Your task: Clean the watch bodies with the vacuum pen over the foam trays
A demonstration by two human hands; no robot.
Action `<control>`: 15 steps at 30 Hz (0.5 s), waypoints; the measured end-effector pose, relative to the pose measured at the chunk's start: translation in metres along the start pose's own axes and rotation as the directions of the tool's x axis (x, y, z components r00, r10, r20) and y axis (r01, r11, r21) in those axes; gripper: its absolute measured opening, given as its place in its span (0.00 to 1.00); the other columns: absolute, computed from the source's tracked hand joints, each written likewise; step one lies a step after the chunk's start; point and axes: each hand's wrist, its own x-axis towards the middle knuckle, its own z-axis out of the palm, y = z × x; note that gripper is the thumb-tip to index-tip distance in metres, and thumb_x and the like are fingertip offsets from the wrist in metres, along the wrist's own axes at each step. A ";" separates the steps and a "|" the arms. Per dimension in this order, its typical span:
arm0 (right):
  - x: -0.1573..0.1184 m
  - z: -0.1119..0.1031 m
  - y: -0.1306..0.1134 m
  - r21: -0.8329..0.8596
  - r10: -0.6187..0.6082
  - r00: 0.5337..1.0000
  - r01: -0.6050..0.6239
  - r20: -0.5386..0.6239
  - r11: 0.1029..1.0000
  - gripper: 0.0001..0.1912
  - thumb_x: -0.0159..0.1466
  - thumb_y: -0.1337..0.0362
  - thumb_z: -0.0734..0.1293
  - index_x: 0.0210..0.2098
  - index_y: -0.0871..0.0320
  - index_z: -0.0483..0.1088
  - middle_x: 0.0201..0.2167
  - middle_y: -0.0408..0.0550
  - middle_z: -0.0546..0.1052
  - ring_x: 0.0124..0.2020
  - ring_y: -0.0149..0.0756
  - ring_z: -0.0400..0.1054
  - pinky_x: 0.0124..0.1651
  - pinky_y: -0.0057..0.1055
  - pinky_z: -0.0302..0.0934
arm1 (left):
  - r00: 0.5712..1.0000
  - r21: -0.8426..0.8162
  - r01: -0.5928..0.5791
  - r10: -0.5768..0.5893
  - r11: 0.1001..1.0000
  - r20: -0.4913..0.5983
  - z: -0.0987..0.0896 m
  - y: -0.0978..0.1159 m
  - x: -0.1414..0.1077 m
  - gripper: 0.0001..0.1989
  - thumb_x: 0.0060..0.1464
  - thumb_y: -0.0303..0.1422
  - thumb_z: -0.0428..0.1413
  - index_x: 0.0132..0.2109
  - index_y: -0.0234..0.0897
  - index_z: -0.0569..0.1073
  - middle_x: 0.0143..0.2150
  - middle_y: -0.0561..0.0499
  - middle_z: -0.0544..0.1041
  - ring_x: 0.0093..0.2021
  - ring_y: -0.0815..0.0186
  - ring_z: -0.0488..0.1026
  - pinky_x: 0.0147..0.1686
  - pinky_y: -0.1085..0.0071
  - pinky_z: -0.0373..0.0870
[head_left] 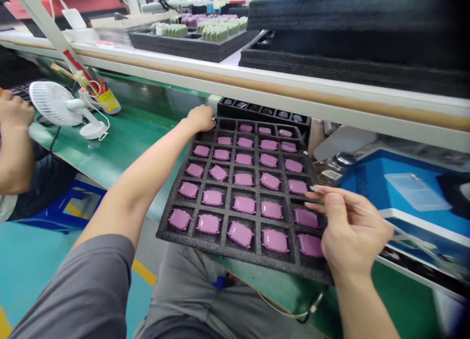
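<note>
A black foam tray point(257, 263) with a grid of compartments lies tilted above my lap, its near edge past the bench edge. Most compartments hold a purple, rounded-square casing point(244, 205) like a watch case. At the tray's far left corner is my left hand point(201, 118), fingers closed; a small shiny bit shows at the fingertips, too small to name. Over the tray's right edge, my right hand point(352, 226) pinches a thin, pale, clear tube point(362, 209) between thumb and fingers. Its tip is close to a purple casing in the right column.
Behind the tray sits another black tray point(257, 109) with dark round parts. A white fan point(57, 104) stands at left near a co-worker's arm point(14, 148). On the right are a glass jar point(334, 168) and a blue machine point(389, 158). A shelf point(220, 82) overhangs the bench.
</note>
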 end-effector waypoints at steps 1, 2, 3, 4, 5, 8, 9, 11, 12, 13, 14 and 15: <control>0.000 0.000 -0.001 0.002 0.000 1.000 0.000 0.004 1.000 0.12 0.65 0.54 0.74 0.37 0.58 0.80 0.34 0.47 0.82 0.32 0.35 0.80 0.32 0.30 0.77 | 1.000 0.026 0.004 -0.005 1.000 0.011 -0.003 0.002 0.004 0.19 0.48 0.26 0.63 0.49 0.27 0.81 0.51 0.31 0.81 0.57 0.43 0.73 0.60 0.53 0.64; 0.001 0.000 -0.001 0.004 -0.001 1.000 0.001 0.008 1.000 0.12 0.65 0.55 0.74 0.37 0.58 0.80 0.35 0.47 0.83 0.32 0.34 0.80 0.32 0.29 0.77 | 1.000 0.055 0.003 -0.004 0.998 0.021 -0.006 0.004 0.004 0.19 0.48 0.25 0.63 0.49 0.27 0.81 0.51 0.31 0.81 0.58 0.44 0.73 0.60 0.54 0.63; 0.001 0.000 -0.002 0.005 -0.001 1.000 0.001 0.012 1.000 0.12 0.65 0.55 0.73 0.37 0.58 0.80 0.35 0.47 0.83 0.32 0.34 0.80 0.33 0.29 0.77 | 1.000 0.087 -0.007 0.005 0.996 0.030 -0.009 0.006 0.001 0.18 0.49 0.25 0.63 0.48 0.26 0.81 0.50 0.30 0.81 0.58 0.44 0.73 0.60 0.54 0.62; 0.002 0.000 -0.003 0.006 0.000 1.000 0.000 0.016 1.000 0.12 0.66 0.55 0.73 0.37 0.58 0.80 0.35 0.48 0.83 0.33 0.34 0.80 0.33 0.29 0.77 | 0.999 0.111 -0.027 0.025 0.993 0.028 -0.012 0.010 -0.006 0.16 0.51 0.25 0.61 0.48 0.26 0.81 0.50 0.30 0.81 0.58 0.43 0.73 0.61 0.53 0.61; 0.003 0.000 -0.004 0.009 0.001 1.000 -0.001 0.021 1.000 0.12 0.66 0.55 0.72 0.38 0.58 0.80 0.35 0.48 0.83 0.33 0.34 0.80 0.33 0.29 0.78 | 0.999 0.115 -0.054 0.053 0.992 0.012 -0.015 0.014 -0.015 0.15 0.54 0.26 0.59 0.49 0.25 0.81 0.51 0.29 0.80 0.58 0.43 0.73 0.61 0.52 0.61; 0.006 0.001 -0.006 0.026 0.003 0.999 -0.004 0.040 1.000 0.12 0.67 0.54 0.72 0.38 0.57 0.79 0.35 0.49 0.83 0.34 0.35 0.80 0.33 0.30 0.79 | 0.978 -0.074 -0.162 0.150 0.984 -0.147 -0.023 0.039 -0.055 0.17 0.62 0.29 0.51 0.52 0.29 0.79 0.50 0.34 0.81 0.52 0.49 0.76 0.58 0.55 0.66; 0.007 0.002 -0.006 0.033 -0.001 0.999 -0.001 0.043 0.999 0.12 0.67 0.54 0.72 0.38 0.57 0.79 0.35 0.48 0.83 0.34 0.35 0.81 0.34 0.31 0.79 | 0.970 -0.223 -0.199 0.160 0.954 -0.180 -0.025 0.052 -0.070 0.17 0.62 0.30 0.52 0.51 0.30 0.80 0.46 0.38 0.82 0.48 0.53 0.77 0.54 0.58 0.69; 0.009 0.003 -0.007 0.050 -0.013 0.999 0.011 0.044 0.999 0.12 0.67 0.54 0.72 0.38 0.57 0.79 0.35 0.48 0.83 0.34 0.36 0.81 0.34 0.30 0.79 | 0.978 -0.551 -0.201 0.134 0.809 -0.160 -0.024 0.082 -0.099 0.19 0.61 0.33 0.53 0.55 0.30 0.78 0.35 0.45 0.80 0.35 0.60 0.77 0.43 0.63 0.74; 0.010 0.004 -0.008 0.063 -0.019 0.999 0.016 0.040 0.998 0.12 0.67 0.54 0.72 0.38 0.57 0.79 0.34 0.48 0.83 0.34 0.36 0.81 0.34 0.31 0.79 | 0.984 -0.671 -0.180 0.128 0.719 -0.127 -0.022 0.099 -0.112 0.20 0.60 0.34 0.55 0.56 0.30 0.78 0.32 0.48 0.79 0.31 0.62 0.76 0.39 0.65 0.75; 0.011 0.004 -0.008 0.080 -0.022 0.999 0.019 0.035 0.997 0.12 0.67 0.54 0.72 0.37 0.57 0.79 0.34 0.48 0.83 0.34 0.36 0.81 0.33 0.31 0.79 | 0.987 -0.761 -0.156 0.136 0.629 -0.090 -0.019 0.115 -0.123 0.20 0.59 0.35 0.57 0.55 0.31 0.78 0.30 0.50 0.78 0.29 0.63 0.76 0.37 0.66 0.76; 0.012 0.004 -0.009 0.098 -0.025 0.999 0.022 0.027 0.995 0.12 0.67 0.53 0.72 0.37 0.56 0.78 0.34 0.48 0.83 0.34 0.36 0.81 0.34 0.31 0.79 | 0.988 -0.835 -0.113 0.147 0.538 -0.039 -0.015 0.129 -0.132 0.20 0.57 0.35 0.60 0.55 0.31 0.79 0.30 0.50 0.79 0.28 0.64 0.77 0.36 0.67 0.76; 0.013 0.005 -0.009 0.115 -0.029 0.999 0.027 0.017 0.993 0.12 0.67 0.53 0.72 0.38 0.56 0.78 0.34 0.48 0.84 0.34 0.37 0.81 0.35 0.32 0.79 | 0.986 -0.886 -0.063 0.165 0.459 0.015 -0.010 0.142 -0.139 0.21 0.55 0.36 0.62 0.54 0.31 0.79 0.32 0.50 0.80 0.29 0.64 0.78 0.37 0.67 0.77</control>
